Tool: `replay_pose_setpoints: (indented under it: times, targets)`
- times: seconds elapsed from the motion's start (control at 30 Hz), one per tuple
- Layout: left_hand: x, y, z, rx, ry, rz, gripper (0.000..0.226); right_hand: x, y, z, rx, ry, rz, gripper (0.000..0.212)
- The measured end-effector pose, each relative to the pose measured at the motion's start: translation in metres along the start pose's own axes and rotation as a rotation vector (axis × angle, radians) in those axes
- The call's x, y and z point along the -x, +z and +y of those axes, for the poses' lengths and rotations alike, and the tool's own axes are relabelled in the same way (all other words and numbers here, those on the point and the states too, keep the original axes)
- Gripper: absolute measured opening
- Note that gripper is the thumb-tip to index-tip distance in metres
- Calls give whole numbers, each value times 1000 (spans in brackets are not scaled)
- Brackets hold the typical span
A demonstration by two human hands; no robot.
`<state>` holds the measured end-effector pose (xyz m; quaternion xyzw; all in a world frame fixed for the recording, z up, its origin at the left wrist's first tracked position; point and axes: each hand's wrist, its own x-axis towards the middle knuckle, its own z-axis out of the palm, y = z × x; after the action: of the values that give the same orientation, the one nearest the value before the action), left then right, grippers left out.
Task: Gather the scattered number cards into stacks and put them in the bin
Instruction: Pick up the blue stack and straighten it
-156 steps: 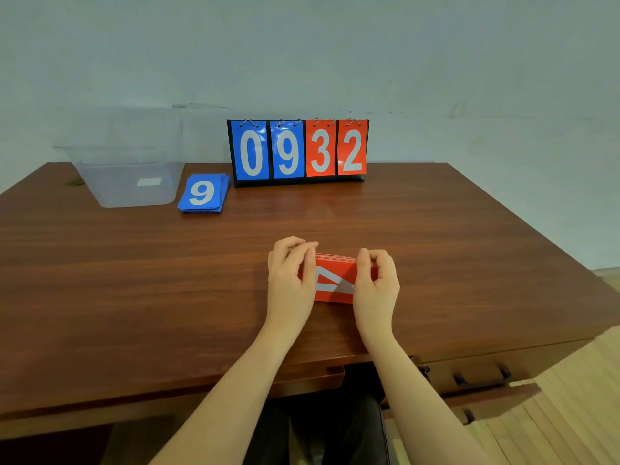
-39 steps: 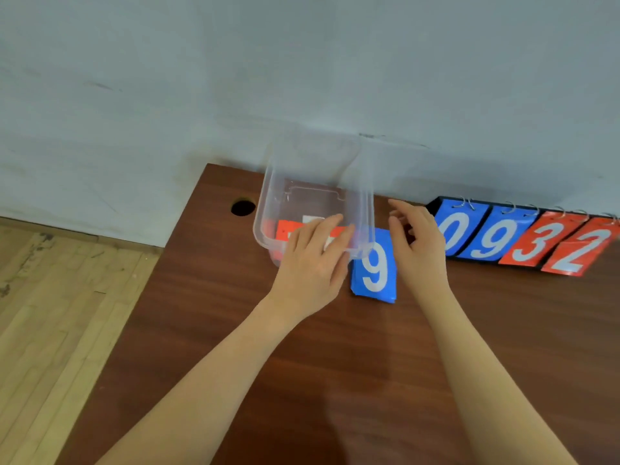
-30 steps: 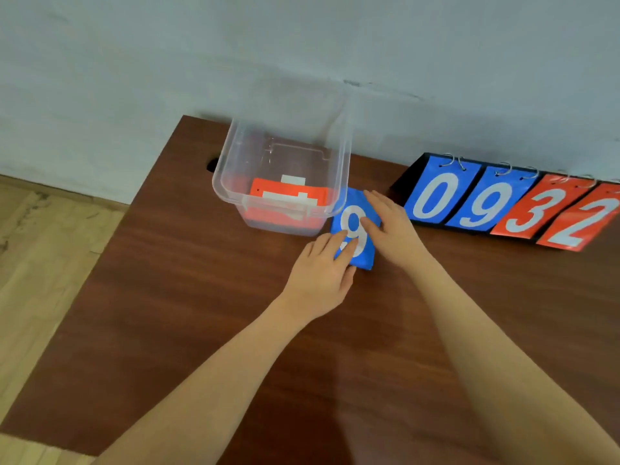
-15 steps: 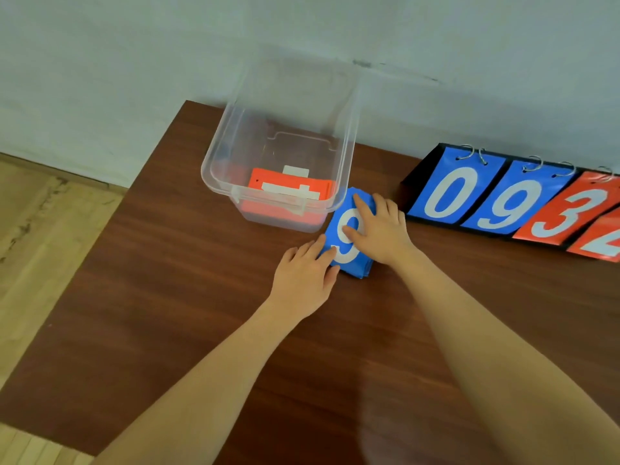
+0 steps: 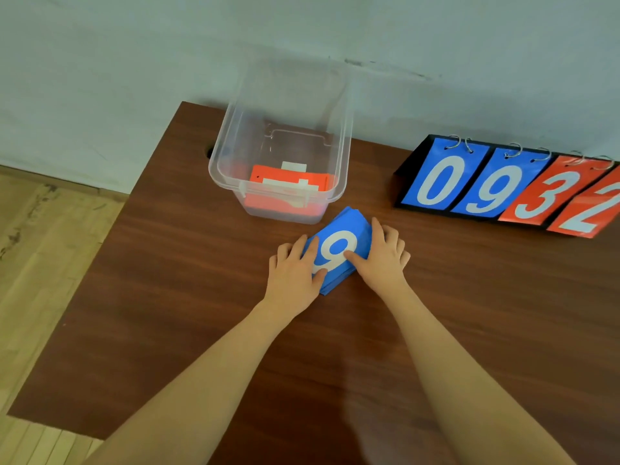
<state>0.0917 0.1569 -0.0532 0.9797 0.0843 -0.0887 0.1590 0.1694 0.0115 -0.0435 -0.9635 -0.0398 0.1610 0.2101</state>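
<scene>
Gripping the blue card stack [image 5: 339, 251] at nine and three o'clock, left hand [image 5: 295, 273] and right hand [image 5: 382, 260] squeezed it on the counter [image 5: 167, 297].

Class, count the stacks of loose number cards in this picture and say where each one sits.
2. An orange stack lies inside the clear bin. A blue stack topped by a 9 lies on the table just in front of the bin, between both hands. The bin's wall may hide more.

Brown wood desk [image 5: 174, 313], pale wall [image 5: 134, 62], light wood floor [image 5: 40, 246].
</scene>
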Motion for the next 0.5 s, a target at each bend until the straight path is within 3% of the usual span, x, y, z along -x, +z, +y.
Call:
replay_pose_setpoints:
  times: [0.3,0.5]
  targets:
    - [-6,-3,-5,89,54,2,61,-8,-4,-6,-11,102,-55,82]
    - [-16,-10,-4,94,82,-50,76,-9,-6,-9,-96,127,-27,79]
